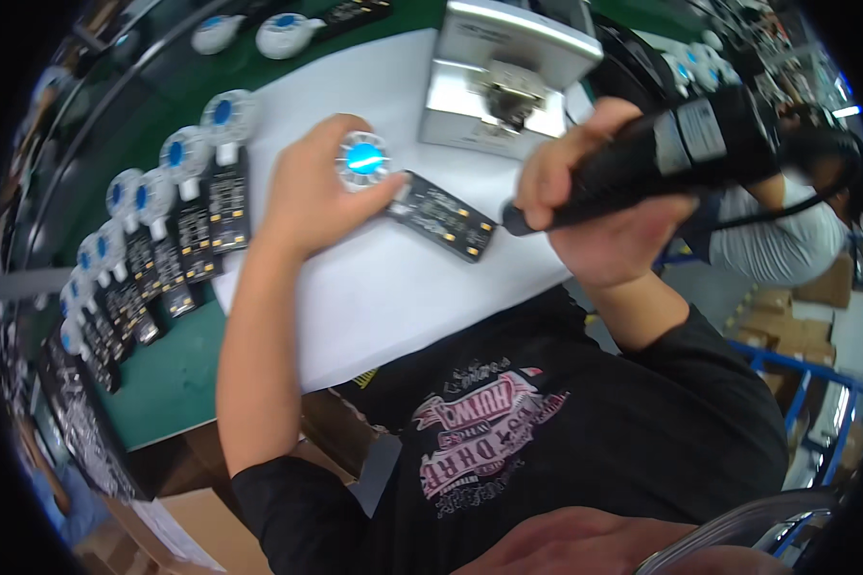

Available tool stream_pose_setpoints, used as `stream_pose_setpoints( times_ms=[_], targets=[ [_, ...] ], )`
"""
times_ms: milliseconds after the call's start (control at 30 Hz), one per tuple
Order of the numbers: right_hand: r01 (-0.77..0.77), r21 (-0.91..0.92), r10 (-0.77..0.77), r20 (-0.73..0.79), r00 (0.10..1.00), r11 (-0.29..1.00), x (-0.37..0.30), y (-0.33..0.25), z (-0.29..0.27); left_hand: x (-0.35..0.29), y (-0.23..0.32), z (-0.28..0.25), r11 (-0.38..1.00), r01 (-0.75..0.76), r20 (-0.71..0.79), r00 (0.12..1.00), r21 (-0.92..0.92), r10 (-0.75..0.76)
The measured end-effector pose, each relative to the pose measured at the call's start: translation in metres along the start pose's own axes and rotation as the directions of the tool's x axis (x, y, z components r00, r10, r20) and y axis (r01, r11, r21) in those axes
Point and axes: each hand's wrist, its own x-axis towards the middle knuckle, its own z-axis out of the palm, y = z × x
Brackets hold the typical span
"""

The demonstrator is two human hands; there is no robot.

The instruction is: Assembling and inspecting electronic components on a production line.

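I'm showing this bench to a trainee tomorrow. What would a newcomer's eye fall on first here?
First the left hand at the middle of the white mat, gripping a small round fan with a blue centre on a black circuit board. Next, the right hand holding a black electric screwdriver pointed at that board. Then the row of matching fans curving down the left side.
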Motion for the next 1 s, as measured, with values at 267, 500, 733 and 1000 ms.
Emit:
stream_pose_setpoints(
  times_ms=[267, 500, 733, 1000],
  targets=[
    [-0.122, 0.063, 0.127, -0.067, 0.990, 0.990, -0.023, 0.000, -0.002, -0.014, -0.003, 0.029, 1.000, 0.004, 0.006, 1.000, 0.007, -0.005],
    [-0.042, -0.107, 0.033, -0.082, 0.996, 0.993, -0.014, -0.007, 0.002, -0.015, 0.009, 0.025, 1.000, 0.002, 0.000, 1.000, 0.024, -0.002],
    [-0.117, -0.081, 0.125, 0.104, 0.987, 0.990, 0.012, -0.015, 0.001, -0.007, 0.005, 0.011, 0.997, 0.070, 0.000, 0.998, 0.023, -0.070],
    [0.298, -0.369, -0.353, -0.092, 0.931, 0.881, 0.055, -0.034, -0.003, 0.007, 0.018, 0.034, 0.999, 0.044, 0.030, 0.999, -0.008, -0.043]
  ],
)
